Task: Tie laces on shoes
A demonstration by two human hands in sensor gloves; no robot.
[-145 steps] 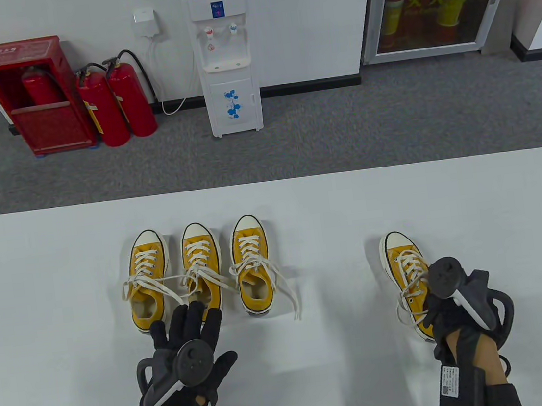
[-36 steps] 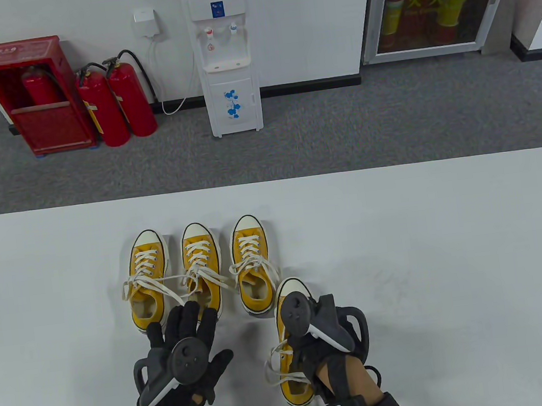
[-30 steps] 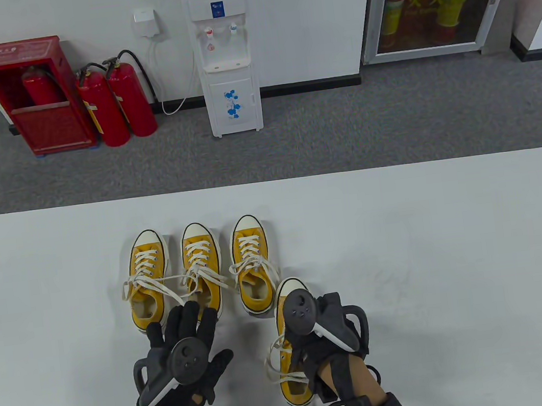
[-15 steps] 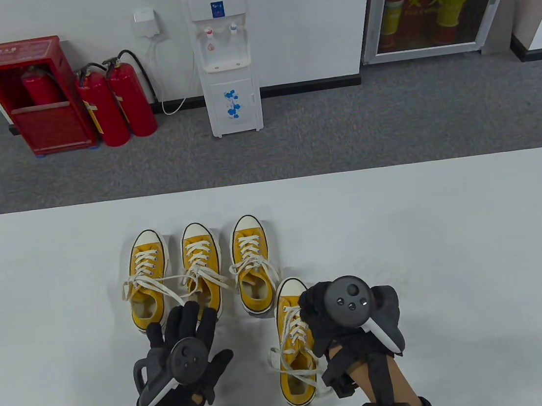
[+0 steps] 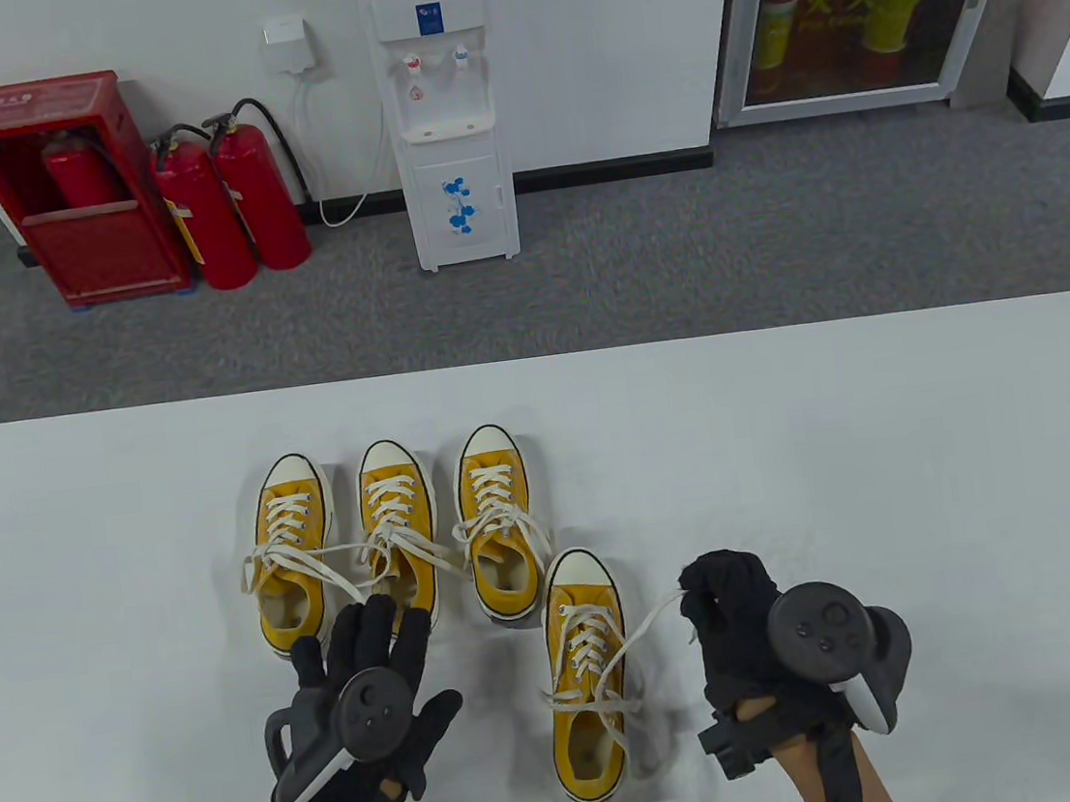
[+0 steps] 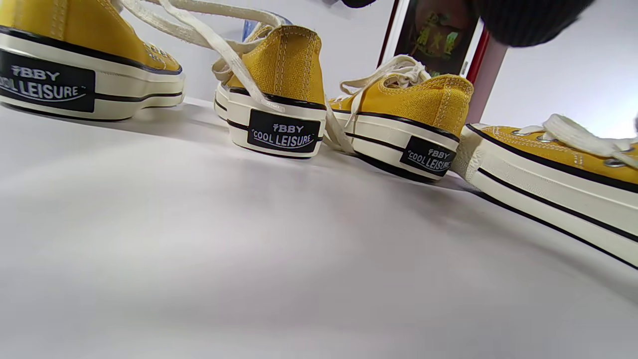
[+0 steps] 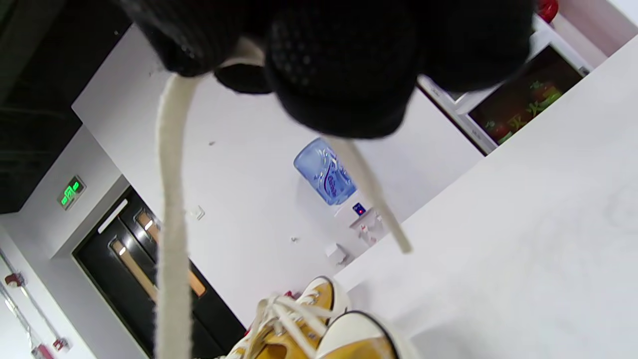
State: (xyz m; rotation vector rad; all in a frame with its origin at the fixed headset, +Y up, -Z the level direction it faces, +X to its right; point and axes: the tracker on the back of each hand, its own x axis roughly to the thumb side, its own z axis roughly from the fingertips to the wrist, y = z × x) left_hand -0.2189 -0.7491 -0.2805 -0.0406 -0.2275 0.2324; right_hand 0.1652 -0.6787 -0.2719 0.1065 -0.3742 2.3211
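Table view shows our right hand (image 5: 731,606) raised just to the right of the near shoe (image 5: 586,677), its fingers curled and pinching one end of that shoe's lace (image 5: 648,623), which runs off to the hand's left in a taut slanting line down to the top eyelets. The shoe itself stands on the white surface (image 5: 895,474) close in front of us, toe pointing away, its other lace end lying loose across the tongue and spilling over the shoe's side. In the right wrist view the flat cream lace (image 7: 172,199) passes out from between the gloved fingers (image 7: 344,65) and a short tail hangs free beyond them, so we judge the hold to be near the tip. We expect the lace to be light, limp and woven cotton with some tooth to it, so it should not slide through a glove easily, but it will flop and twist wherever it is not kept under tension. The canvas shoe looks light with a rubber sole that should grip the surface, yet a hard tug might drag or tip it. We would take the second end likewise near its tip with the other hand. Our left hand (image 5: 376,693) lies flat and spread, holding nothing, fingertips just short of the heels of the three shoes in a row (image 5: 396,535) ahead of it, whose laces trail across one another.
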